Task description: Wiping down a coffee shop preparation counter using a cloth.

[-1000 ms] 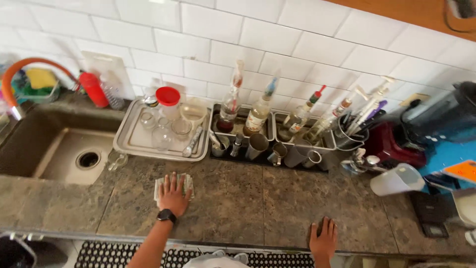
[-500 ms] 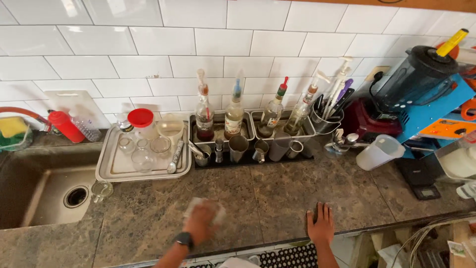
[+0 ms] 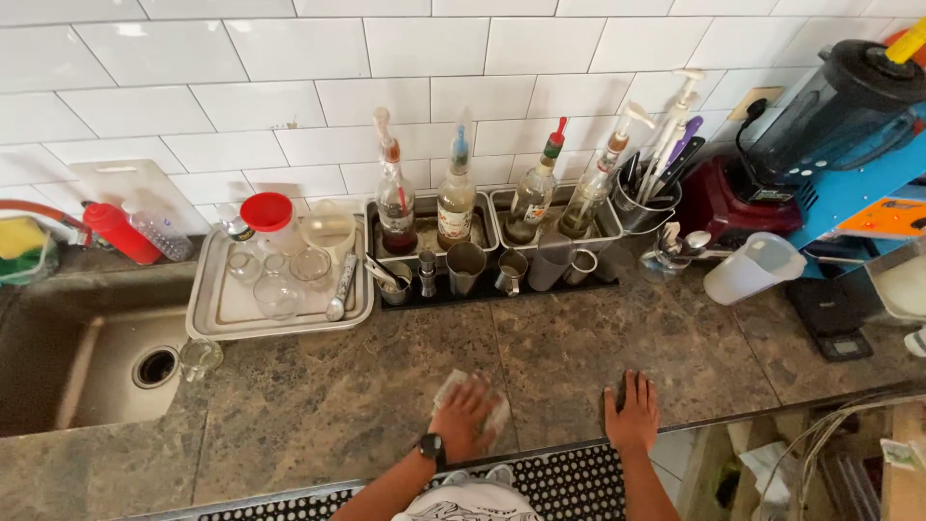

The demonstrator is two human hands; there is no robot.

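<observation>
My left hand (image 3: 466, 417), with a dark watch on the wrist, presses flat on a pale cloth (image 3: 446, 388) that lies on the brown stone counter (image 3: 338, 386). The cloth shows only at the edges of the fingers. My right hand (image 3: 632, 413) rests palm down on the counter's front edge, fingers spread, holding nothing. Behind both hands stands a black tray (image 3: 482, 289) with metal cups and jiggers.
A sink (image 3: 106, 362) lies at the left, beside a steel tray (image 3: 275, 309) with glasses and a red-lidded jar. Syrup bottles (image 3: 455, 193) line the tiled wall. A red-based blender (image 3: 820, 125), a white jug (image 3: 752, 268) and a black scale (image 3: 834, 309) stand at the right.
My left hand has slid the cloth to the right along the counter, away from the sink. My right hand stays on the front edge. The view has shifted right.
</observation>
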